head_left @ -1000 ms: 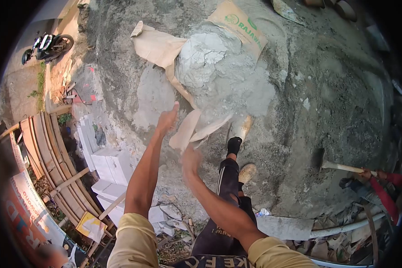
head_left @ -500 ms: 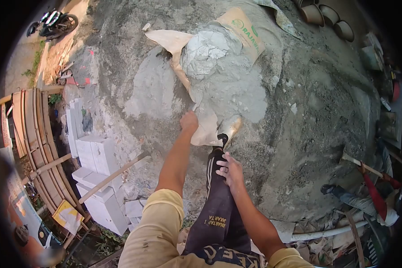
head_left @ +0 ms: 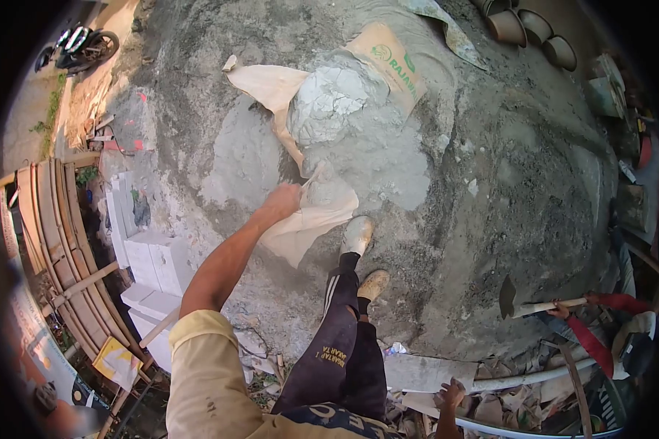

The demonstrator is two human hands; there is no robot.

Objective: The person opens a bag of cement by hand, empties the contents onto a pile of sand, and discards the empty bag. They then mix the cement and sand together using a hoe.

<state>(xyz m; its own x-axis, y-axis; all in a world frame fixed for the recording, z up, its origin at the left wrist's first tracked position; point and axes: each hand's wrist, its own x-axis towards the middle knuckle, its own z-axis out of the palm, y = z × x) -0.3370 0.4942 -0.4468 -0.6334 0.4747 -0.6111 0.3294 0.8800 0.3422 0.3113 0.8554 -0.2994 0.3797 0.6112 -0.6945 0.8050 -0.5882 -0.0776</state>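
Observation:
My left hand is closed on the edge of a torn paper cement bag, pulling up a loose flap. More of the torn paper runs along the left side of a heap of grey cement powder. A printed part of the bag lies at the heap's upper right. My right hand hangs low at the right, its fingers apart and nothing in it. Both my shoes, one of them beside the flap, stand on the dusty ground.
White blocks are stacked at the left, with a wooden handle against them. Wooden planks lie beyond. At right, a co-worker in red sleeves holds a hoe. Buckets stand at upper right, a motorcycle at upper left.
My left hand has moved left and drawn the bag's flap with it, off my foot. My right hand has swung down and away from my leg. The co-worker's hoe has moved left.

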